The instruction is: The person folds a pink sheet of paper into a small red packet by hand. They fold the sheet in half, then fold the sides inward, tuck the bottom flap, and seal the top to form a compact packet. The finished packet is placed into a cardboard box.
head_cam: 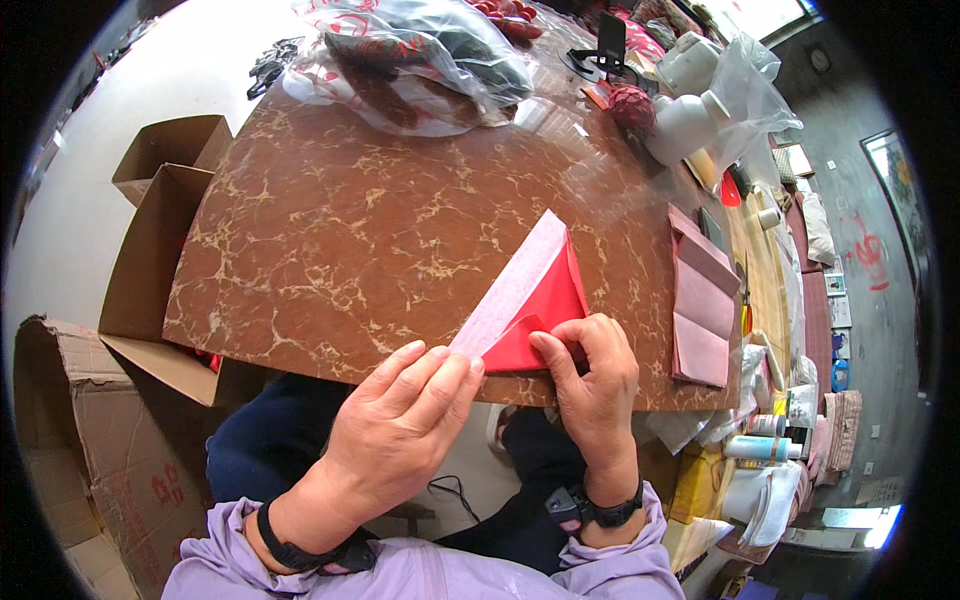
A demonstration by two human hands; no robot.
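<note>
A sheet of red paper (pixel 551 300), folded to a rough triangle, lies near the front edge of the brown marble-patterned table (pixel 360 217). Its pale pinkish-white reverse shows as a long band along the left slanting side, up to the top corner. The fingers of my left hand (pixel 412 416) rest close together on the paper's lower left corner; the thumb is hidden. With thumb and bent fingers, my right hand (pixel 596 371) pinches the lower right part, where a red flap lifts slightly. Where the right fingertips meet the paper is partly hidden by the hand.
Folded pink paper sheets (pixel 701 311) lie at the right. A filled clear plastic bag (pixel 420 67) covers the far side. A phone on a stand (pixel 611 41) and a white plastic jar (pixel 686 127) are at the far right. Cardboard boxes (pixel 154 255) stand left of the table.
</note>
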